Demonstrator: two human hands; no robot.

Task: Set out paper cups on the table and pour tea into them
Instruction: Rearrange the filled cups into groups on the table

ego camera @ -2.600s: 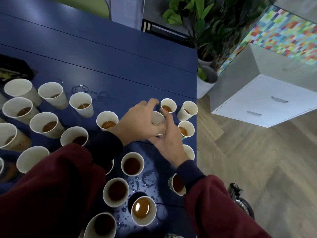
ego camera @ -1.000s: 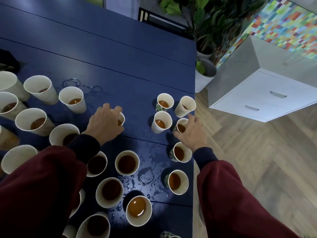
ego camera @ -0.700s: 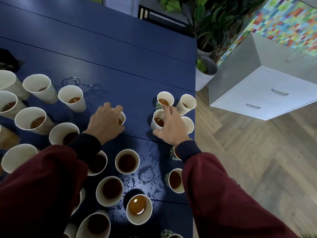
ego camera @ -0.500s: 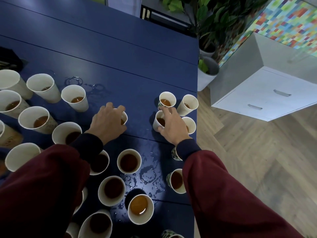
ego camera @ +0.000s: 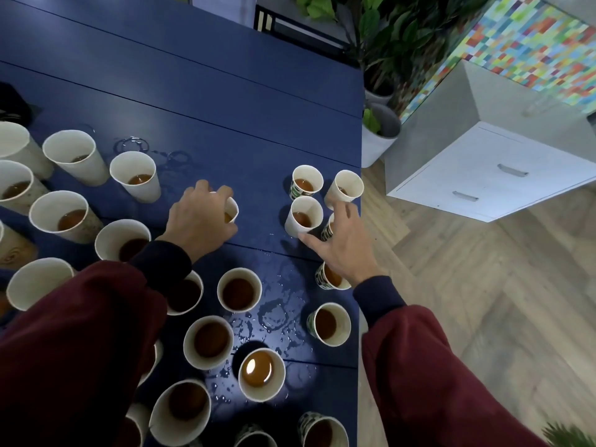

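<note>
Blue table crowded with paper cups, most holding brown tea. Left hand curled round small cup mid-table. Right hand spread, holding nothing, thumb beside white cup of tea near right edge. Spilled droplets between cups.

Top right: leafy plants in pale pots, standing on a wood floor. Just beside them, a white two-drawer cabinet, backed by a many-coloured tiled wall.
</note>
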